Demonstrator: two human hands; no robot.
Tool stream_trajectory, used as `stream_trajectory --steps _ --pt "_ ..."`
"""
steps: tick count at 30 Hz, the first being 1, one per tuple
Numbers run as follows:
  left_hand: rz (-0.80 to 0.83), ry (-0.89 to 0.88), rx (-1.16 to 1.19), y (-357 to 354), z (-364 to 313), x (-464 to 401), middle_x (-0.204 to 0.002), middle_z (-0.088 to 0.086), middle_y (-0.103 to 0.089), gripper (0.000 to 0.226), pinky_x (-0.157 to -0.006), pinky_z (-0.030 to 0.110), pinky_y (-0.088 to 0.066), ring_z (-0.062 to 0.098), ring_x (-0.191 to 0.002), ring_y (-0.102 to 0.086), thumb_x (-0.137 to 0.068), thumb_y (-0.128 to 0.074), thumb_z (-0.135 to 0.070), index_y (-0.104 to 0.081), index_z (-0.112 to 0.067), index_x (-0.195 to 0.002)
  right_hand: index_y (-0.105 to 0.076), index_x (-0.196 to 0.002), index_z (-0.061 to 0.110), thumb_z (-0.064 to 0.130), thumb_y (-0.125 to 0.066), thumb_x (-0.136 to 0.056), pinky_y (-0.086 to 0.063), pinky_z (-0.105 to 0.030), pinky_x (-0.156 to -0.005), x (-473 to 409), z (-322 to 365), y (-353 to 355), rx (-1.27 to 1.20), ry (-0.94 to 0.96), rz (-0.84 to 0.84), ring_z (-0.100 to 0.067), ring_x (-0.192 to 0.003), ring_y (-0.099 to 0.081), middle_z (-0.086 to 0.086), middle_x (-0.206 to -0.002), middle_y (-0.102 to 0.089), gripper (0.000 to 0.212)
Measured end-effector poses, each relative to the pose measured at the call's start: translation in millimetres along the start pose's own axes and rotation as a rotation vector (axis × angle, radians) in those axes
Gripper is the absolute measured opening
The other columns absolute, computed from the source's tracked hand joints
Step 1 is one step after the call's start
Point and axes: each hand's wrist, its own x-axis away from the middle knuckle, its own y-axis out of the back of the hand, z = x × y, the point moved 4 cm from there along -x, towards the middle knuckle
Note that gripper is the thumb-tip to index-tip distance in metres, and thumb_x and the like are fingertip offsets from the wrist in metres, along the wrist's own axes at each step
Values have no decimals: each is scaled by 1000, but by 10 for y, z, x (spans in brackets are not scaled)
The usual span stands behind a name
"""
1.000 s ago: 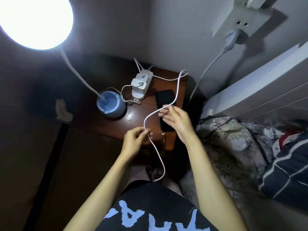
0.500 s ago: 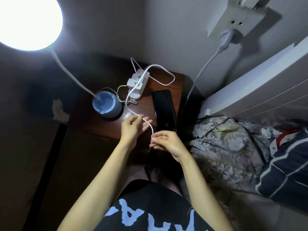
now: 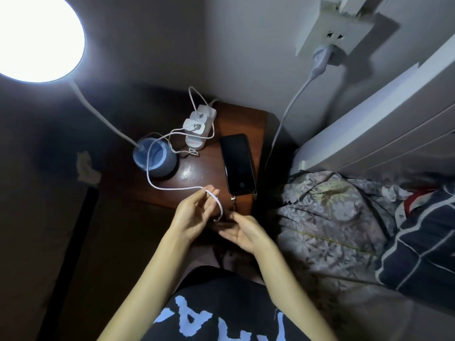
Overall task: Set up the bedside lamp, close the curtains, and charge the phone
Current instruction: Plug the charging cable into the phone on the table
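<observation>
1. Right hand: now palm up, fingers loosely spread, holding nothing; it has dropped back from the cable.
2. Left hand: fingers pinched on the charging cable, plug end hanging free.
3. Phone: flat on the nightstand, not yet plugged in.
4. Lamp: lit.
</observation>
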Motion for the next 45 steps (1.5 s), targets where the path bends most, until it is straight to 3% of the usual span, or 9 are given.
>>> stream_trajectory --steps 6,12,16,21,25,28,32,37,45 --pt "-26 -28 -309 172 -94 64 -61 -5 -70 13 -48 14 -52 3 -56 -66 -88 -53 -8 -64 -6 -84 -59 -85 -4 6 -52 -89 -56 -27 -46 -136 -243 -70 -467 -131 -6 -23 -48 -67 -18 -59 -68 12" --pt "-202 -179 -968 482 -376 77 -64 7 -65 18 -40 13 -46 5 -41 -60 -87 -48 -1 -65 -3 -80 -59 -82 -5 8 -52 -90 -57 -25 -49 -86 -333 -78 -516 -153 59 -19 -54 -67 -14 -64 -68 17" --pt "-334 -493 -1473 538 -501 77 -81 6 -71 19 -66 12 -44 13 -76 -66 -80 -61 -7 -67 -5 -98 -59 -81 4 1 -53 -88 -56 -22 -50 -88 -333 -92 -437 -108 27 -13 -57 -67 -9 -80 -60 10" --pt "-194 -902 -1351 340 -532 201 -108 2 -65 18 -71 8 -43 16 -88 -63 -81 -64 -7 -68 -12 -98 -60 -81 5 -4 -52 -87 -56 -19 -53 -6 -221 -152 -412 41 71 -10 -59 -69 -7 -76 -66 13" --pt "23 -883 -1416 133 -453 249 -91 0 -71 14 -81 21 -49 10 -84 -66 -84 -63 -19 -70 -15 -96 -60 -81 5 -5 -53 -86 -56 -19 -56 76 -15 -184 -407 224 73 -10 -64 -68 -4 -69 -68 13" --pt "200 -926 -1736 -14 -304 182 -94 1 -73 24 -99 35 -33 15 -89 -65 -81 -62 -33 -70 -15 -95 -58 -80 5 -4 -53 -86 -55 -17 -56 121 127 -177 -473 300 61 -11 -62 -68 -4 -64 -70 12" --pt "163 -948 -1983 -40 -181 2 -84 1 -74 17 -110 43 -28 22 -89 -66 -80 -65 -20 -70 -21 -96 -62 -81 8 4 -56 -87 -56 -18 -59 135 199 -87 -535 314 36 -11 -66 -69 0 -66 -72 9" --pt "206 -815 -1917 21 -121 -73 -81 3 -73 6 -71 36 -51 25 -82 -65 -75 -68 -20 -70 -19 -81 -59 -102 3 12 -47 -93 -58 -23 -67 119 281 179 -696 348 25 -18 -91 -63 -8 -97 -65 18" --pt "324 -677 -1980 111 51 -231 -85 3 -73 6 -72 35 -50 23 -84 -65 -75 -68 -18 -71 -17 -81 -63 -92 6 11 -47 -94 -52 -18 -62 84 286 378 -480 433 -167 -8 -72 -55 -1 -77 -58 17"
